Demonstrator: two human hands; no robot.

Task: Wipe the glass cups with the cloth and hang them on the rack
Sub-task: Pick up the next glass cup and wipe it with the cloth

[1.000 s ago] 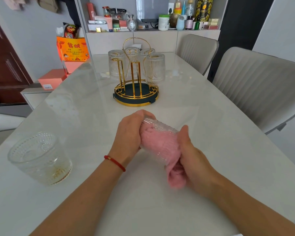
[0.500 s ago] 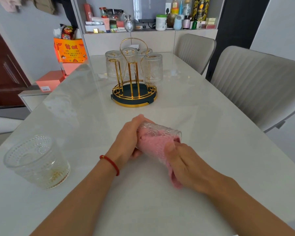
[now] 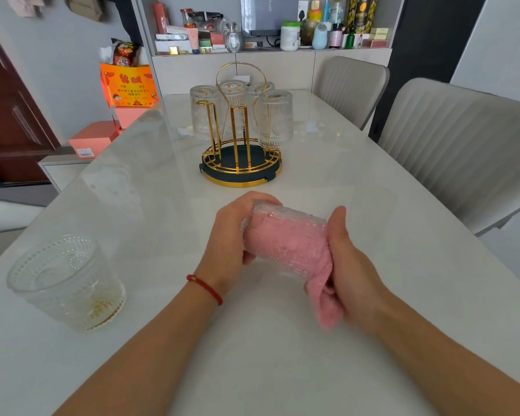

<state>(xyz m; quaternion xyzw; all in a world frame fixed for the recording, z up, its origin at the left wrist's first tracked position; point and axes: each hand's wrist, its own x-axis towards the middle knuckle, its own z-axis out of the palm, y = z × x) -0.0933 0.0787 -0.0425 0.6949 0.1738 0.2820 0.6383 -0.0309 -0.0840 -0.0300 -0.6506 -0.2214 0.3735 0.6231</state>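
Note:
Over the table's middle, my left hand (image 3: 231, 235) grips the base end of a beaded glass cup (image 3: 285, 217) lying on its side. A pink cloth (image 3: 288, 244) is stuffed inside the cup and trails out of its mouth. My right hand (image 3: 347, 265) holds that cloth at the cup's mouth, fingers hidden behind it. A second beaded glass cup (image 3: 66, 280) stands upright at the near left. Farther back stands the gold rack (image 3: 240, 154) on a dark round base, with several ribbed glasses hung upside down on it.
The white marble table (image 3: 373, 205) runs away from me. Two grey chairs (image 3: 451, 139) line its right side. An orange box (image 3: 128, 85) and pink boxes sit at the far left. A shelf (image 3: 270, 40) of bottles and jars lies behind the table.
My right hand turned with the cloth at the cup's mouth, from palm over the rim to thumb up. The cup stayed in my left hand. The view shifted slightly.

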